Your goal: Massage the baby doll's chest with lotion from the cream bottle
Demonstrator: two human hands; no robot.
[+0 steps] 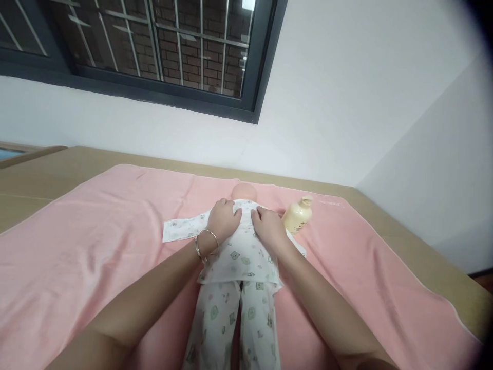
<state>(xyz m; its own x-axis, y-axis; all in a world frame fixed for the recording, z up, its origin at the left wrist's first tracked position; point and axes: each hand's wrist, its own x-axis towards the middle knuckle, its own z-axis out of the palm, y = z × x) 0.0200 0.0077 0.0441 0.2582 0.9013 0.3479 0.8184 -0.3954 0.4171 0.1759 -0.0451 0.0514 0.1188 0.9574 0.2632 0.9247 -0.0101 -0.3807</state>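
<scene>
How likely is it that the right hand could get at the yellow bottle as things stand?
Probably yes: the yellow bottle is close beside the right hand, and nothing visible covers its upper part, though the hand must first leave the patterned shirt.

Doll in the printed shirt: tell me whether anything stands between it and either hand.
Nothing visible does: the left hand and right hand both lie on the upper part of the doll. The yellow bottle is on the right hand's outer side, not between.
</scene>
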